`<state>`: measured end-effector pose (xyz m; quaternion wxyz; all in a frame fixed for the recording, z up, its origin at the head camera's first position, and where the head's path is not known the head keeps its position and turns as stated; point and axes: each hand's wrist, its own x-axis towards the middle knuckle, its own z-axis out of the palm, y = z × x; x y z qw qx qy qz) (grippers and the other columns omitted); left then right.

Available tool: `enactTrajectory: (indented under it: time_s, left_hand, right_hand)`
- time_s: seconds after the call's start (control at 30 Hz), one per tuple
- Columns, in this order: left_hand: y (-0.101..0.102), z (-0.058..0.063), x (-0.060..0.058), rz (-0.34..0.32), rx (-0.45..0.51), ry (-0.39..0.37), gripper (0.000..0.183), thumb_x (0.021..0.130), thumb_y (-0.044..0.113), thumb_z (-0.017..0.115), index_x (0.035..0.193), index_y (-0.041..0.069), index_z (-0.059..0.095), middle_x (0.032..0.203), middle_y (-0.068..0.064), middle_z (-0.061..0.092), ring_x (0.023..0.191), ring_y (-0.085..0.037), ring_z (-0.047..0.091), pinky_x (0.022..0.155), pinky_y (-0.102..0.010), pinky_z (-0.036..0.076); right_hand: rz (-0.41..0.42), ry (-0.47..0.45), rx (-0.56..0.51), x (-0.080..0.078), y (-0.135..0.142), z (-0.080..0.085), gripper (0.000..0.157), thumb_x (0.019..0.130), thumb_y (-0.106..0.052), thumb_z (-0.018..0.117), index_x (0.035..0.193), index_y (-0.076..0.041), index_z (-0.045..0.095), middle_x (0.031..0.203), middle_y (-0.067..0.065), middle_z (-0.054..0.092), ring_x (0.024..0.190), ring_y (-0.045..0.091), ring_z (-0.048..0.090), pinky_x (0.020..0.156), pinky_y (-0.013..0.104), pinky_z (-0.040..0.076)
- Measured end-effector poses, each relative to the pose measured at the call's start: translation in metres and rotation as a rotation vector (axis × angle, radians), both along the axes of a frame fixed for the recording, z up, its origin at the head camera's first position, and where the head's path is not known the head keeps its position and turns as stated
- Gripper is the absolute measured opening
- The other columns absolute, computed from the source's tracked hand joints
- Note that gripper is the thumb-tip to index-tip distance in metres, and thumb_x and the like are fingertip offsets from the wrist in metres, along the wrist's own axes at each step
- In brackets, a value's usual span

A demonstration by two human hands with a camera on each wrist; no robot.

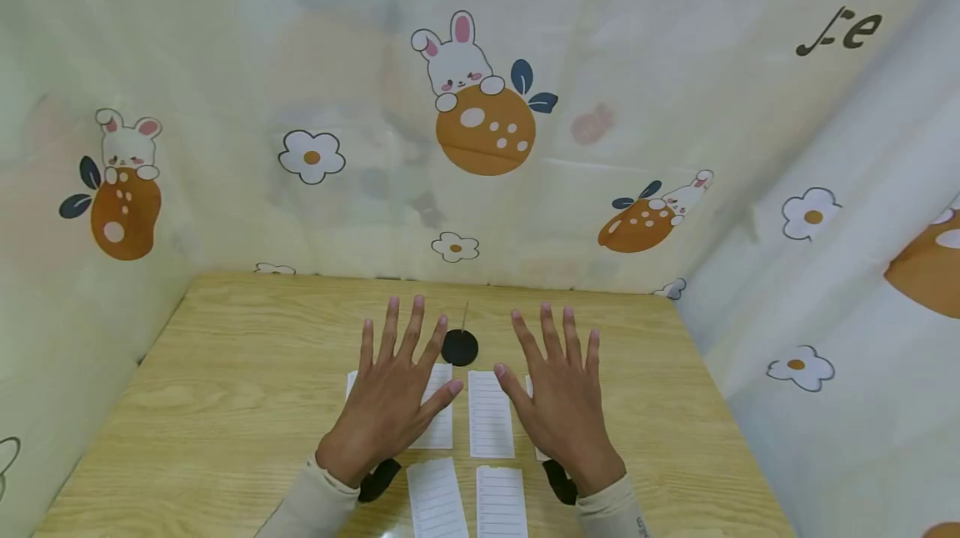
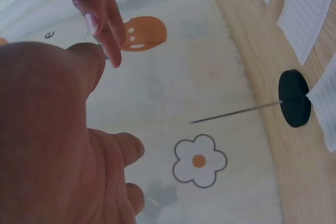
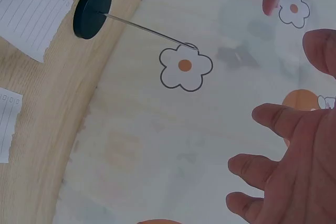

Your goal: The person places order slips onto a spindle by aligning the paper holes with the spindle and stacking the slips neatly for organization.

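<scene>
spike (image 1: 460, 348) stands upright at the frame's lower centre, seen between left hand (image 1: 393, 400) and right hand (image 1: 561, 404), nearer the left; slips (image 1: 491, 417) lie just below it, long axes running up-frame. both grips spread wide, holding nothing.

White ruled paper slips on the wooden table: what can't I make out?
Head view: leftmost white paper slip, mostly hidden by the bare left hand.
Head view: rightmost slip, mostly hidden by the right hand.
Head view: two nearest slips, cut off by the bottom edge.
Head view: any writing on the slips, too small to read.
</scene>
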<state>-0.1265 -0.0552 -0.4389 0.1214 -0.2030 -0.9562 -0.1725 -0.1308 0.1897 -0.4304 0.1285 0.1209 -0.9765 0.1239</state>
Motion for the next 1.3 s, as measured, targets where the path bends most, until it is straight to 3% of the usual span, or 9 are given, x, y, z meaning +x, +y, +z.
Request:
enactTrajectory:
  time_s: [0.37, 0.63, 0.93, 1.3]
  left_hand:
    - [-0.005, -0.001, 0.0, 0.021, -0.009, 0.017, 0.077, 0.106, 0.058, 0.053, 0.168, 0.017, 0.033, 0.178, -0.02, 0.015, 0.164, -0.049, 0.007, 0.125, -0.075, 0.011]
    - [-0.01, -0.003, 0.001, 0.038, 0.015, -0.023, 0.075, 0.107, 0.058, 0.051, 0.169, 0.021, 0.028, 0.179, -0.018, 0.009, 0.166, -0.046, 0.0, 0.127, -0.073, 0.002]
    - [-0.02, -0.011, 0.003, 0.074, 0.022, -0.034, 0.07, 0.11, 0.056, 0.045, 0.17, 0.025, 0.024, 0.18, -0.013, 0.004, 0.167, -0.04, -0.001, 0.129, -0.069, -0.001]
    - [-0.032, -0.024, 0.007, 0.105, 0.063, 0.003, 0.066, 0.109, 0.051, 0.051, 0.167, 0.025, 0.035, 0.179, -0.014, 0.016, 0.167, -0.038, 0.005, 0.129, -0.068, 0.004]
  right_hand:
    - [0.033, 0.019, -0.024, -0.005, -0.007, -0.001, 0.07, 0.106, -0.059, 0.052, 0.167, -0.028, 0.036, 0.175, 0.017, 0.028, 0.166, 0.042, 0.01, 0.128, 0.071, 0.0]
    - [0.062, 0.021, -0.047, -0.009, -0.017, -0.001, 0.067, 0.107, -0.057, 0.052, 0.165, -0.027, 0.04, 0.172, 0.017, 0.035, 0.165, 0.042, 0.018, 0.128, 0.07, 0.002]
    - [0.101, 0.056, -0.082, -0.015, -0.032, -0.001, 0.065, 0.106, -0.056, 0.055, 0.164, -0.027, 0.043, 0.169, 0.015, 0.042, 0.162, 0.039, 0.027, 0.128, 0.069, 0.008]
    - [0.187, 0.13, -0.14, -0.023, -0.049, -0.01, 0.062, 0.105, -0.053, 0.059, 0.161, -0.027, 0.048, 0.164, 0.012, 0.05, 0.159, 0.035, 0.036, 0.127, 0.068, 0.016]
